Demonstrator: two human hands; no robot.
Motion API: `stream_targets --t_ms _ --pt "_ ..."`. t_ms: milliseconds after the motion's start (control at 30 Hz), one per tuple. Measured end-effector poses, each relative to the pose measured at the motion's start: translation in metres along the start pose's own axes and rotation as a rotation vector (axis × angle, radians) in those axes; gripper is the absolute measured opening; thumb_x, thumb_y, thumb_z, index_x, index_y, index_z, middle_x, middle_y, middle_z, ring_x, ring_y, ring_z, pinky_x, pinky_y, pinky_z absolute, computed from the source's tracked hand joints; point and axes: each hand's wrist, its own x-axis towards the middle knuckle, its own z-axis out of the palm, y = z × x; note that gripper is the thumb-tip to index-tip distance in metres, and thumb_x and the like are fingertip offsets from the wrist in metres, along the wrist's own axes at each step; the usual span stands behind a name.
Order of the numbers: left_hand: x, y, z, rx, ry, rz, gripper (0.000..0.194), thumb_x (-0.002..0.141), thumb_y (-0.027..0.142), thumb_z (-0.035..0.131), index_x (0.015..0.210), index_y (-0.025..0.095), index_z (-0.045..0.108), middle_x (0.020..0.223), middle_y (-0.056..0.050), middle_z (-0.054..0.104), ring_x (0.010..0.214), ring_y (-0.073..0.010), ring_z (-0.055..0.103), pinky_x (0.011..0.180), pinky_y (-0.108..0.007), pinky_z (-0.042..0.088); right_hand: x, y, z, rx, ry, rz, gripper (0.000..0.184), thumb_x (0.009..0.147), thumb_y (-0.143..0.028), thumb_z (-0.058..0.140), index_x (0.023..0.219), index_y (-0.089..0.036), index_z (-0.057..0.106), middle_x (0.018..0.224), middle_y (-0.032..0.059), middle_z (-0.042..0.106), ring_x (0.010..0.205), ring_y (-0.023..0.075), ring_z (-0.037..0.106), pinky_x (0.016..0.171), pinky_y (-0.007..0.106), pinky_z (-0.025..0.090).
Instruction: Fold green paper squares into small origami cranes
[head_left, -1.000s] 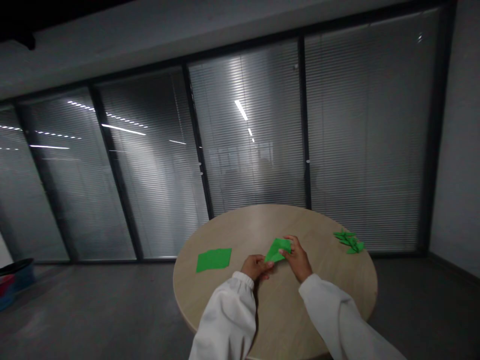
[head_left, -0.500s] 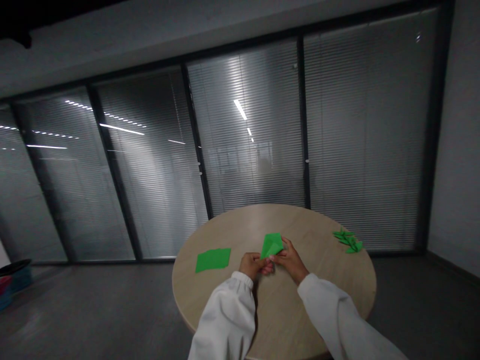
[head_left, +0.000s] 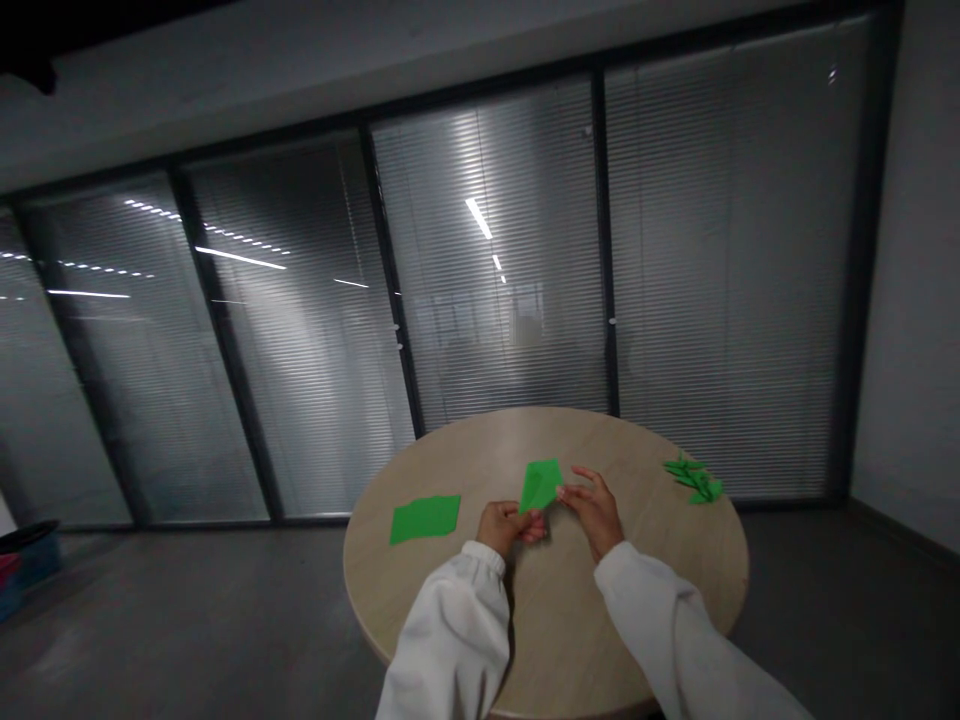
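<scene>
A partly folded green paper [head_left: 540, 484] stands tilted above the round wooden table [head_left: 465, 600], pointed end up. My left hand [head_left: 507, 526] is closed and pinches its lower corner. My right hand [head_left: 597, 506] is just to the right of the paper, thumb and forefinger touching its right edge, the other fingers spread. Both arms wear white sleeves.
A flat stack of green paper squares [head_left: 425, 518] lies on the table's left side. Several folded green pieces [head_left: 694, 478] sit in a small pile at the far right edge. Glass walls with shut blinds stand behind the table; grey floor surrounds it.
The green paper has been turned from lying slanted to the right to standing more upright. My right hand has loosened and its fingers have spread. The left hand has kept its pinch.
</scene>
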Motion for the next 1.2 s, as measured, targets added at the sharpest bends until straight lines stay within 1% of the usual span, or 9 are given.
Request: stream_targets --t_ms 133,267,500,633,700,767,867,1067,1200 --pt "0.000 -0.003 0.003 -0.014 -0.019 -0.021 0.042 0.046 0.044 0.078 0.063 0.007 0.066 0.059 -0.009 0.068 0.054 -0.0161 0.062 0.055 -0.027 0.049 0.002 -0.002 -0.003 -0.001 0.039 -0.039 0.057 0.055 -0.035 0.075 0.104 -0.020 0.050 0.069 -0.0004 0.068 0.069 0.0191 0.064 0.070 0.032 0.048" --pt "0.000 -0.004 0.003 -0.003 -0.046 -0.021 0.045 0.043 0.046 0.078 0.060 0.007 0.066 0.057 -0.009 0.067 0.052 -0.0161 0.062 0.055 -0.027 0.049 0.006 -0.001 -0.008 -0.015 0.103 -0.063 0.054 0.057 -0.036 0.073 0.103 -0.019 0.050 0.067 -0.0003 0.067 0.068 0.0189 0.063 0.071 0.032 0.047" --pt "0.000 -0.006 0.001 -0.031 -0.021 0.031 0.046 0.046 0.048 0.077 0.057 0.006 0.063 0.053 -0.010 0.065 0.046 -0.0145 0.059 0.050 -0.027 0.046 0.008 0.003 -0.009 -0.061 0.069 -0.098 0.049 0.061 -0.036 0.070 0.102 -0.021 0.050 0.069 -0.0008 0.065 0.067 0.0188 0.063 0.069 0.032 0.048" --pt "0.001 -0.008 0.000 -0.066 -0.043 -0.016 0.048 0.043 0.046 0.079 0.065 0.007 0.064 0.062 -0.012 0.067 0.052 -0.0171 0.062 0.052 -0.028 0.047 0.008 0.002 -0.009 -0.101 0.036 -0.094 0.046 0.062 -0.037 0.068 0.101 -0.022 0.049 0.068 -0.0012 0.065 0.067 0.0192 0.062 0.070 0.033 0.048" --pt "0.001 -0.008 0.000 -0.066 -0.054 -0.058 0.052 0.040 0.044 0.081 0.073 0.008 0.064 0.067 -0.011 0.068 0.058 -0.0197 0.065 0.054 -0.029 0.049 0.006 0.001 -0.007 -0.110 -0.002 -0.082 0.047 0.061 -0.036 0.069 0.102 -0.021 0.049 0.066 -0.0014 0.065 0.066 0.0192 0.062 0.068 0.032 0.047" --pt "0.001 -0.007 0.001 -0.063 -0.064 -0.079 0.057 0.037 0.043 0.082 0.078 0.008 0.065 0.067 -0.010 0.068 0.060 -0.0207 0.065 0.056 -0.031 0.050 0.004 0.000 -0.004 -0.118 -0.081 -0.071 0.049 0.061 -0.036 0.070 0.103 -0.021 0.048 0.064 -0.0016 0.064 0.064 0.0191 0.062 0.067 0.032 0.047" --pt "-0.001 -0.005 0.002 -0.064 -0.057 -0.077 0.057 0.036 0.046 0.082 0.073 0.006 0.065 0.061 -0.009 0.067 0.056 -0.0191 0.064 0.057 -0.030 0.051 0.001 0.000 0.002 -0.121 -0.191 -0.057 0.050 0.062 -0.037 0.070 0.103 -0.019 0.049 0.061 -0.0018 0.064 0.063 0.0187 0.062 0.068 0.032 0.047" --pt "-0.003 -0.003 0.001 -0.048 -0.023 -0.061 0.051 0.038 0.046 0.081 0.067 0.008 0.066 0.058 -0.009 0.067 0.052 -0.0173 0.063 0.055 -0.028 0.050 -0.005 -0.002 0.007 -0.090 -0.291 0.002 0.054 0.059 -0.035 0.073 0.105 -0.019 0.049 0.067 -0.0003 0.067 0.065 0.0176 0.063 0.066 0.030 0.047" --pt "-0.002 -0.003 0.003 -0.018 -0.042 -0.053 0.049 0.039 0.048 0.079 0.066 0.009 0.067 0.059 -0.007 0.067 0.054 -0.0186 0.063 0.057 -0.030 0.050 -0.008 -0.006 0.010 -0.106 -0.322 0.009 0.048 0.056 -0.037 0.074 0.094 -0.017 0.054 0.062 -0.0006 0.066 0.059 0.0170 0.061 0.061 0.029 0.046"
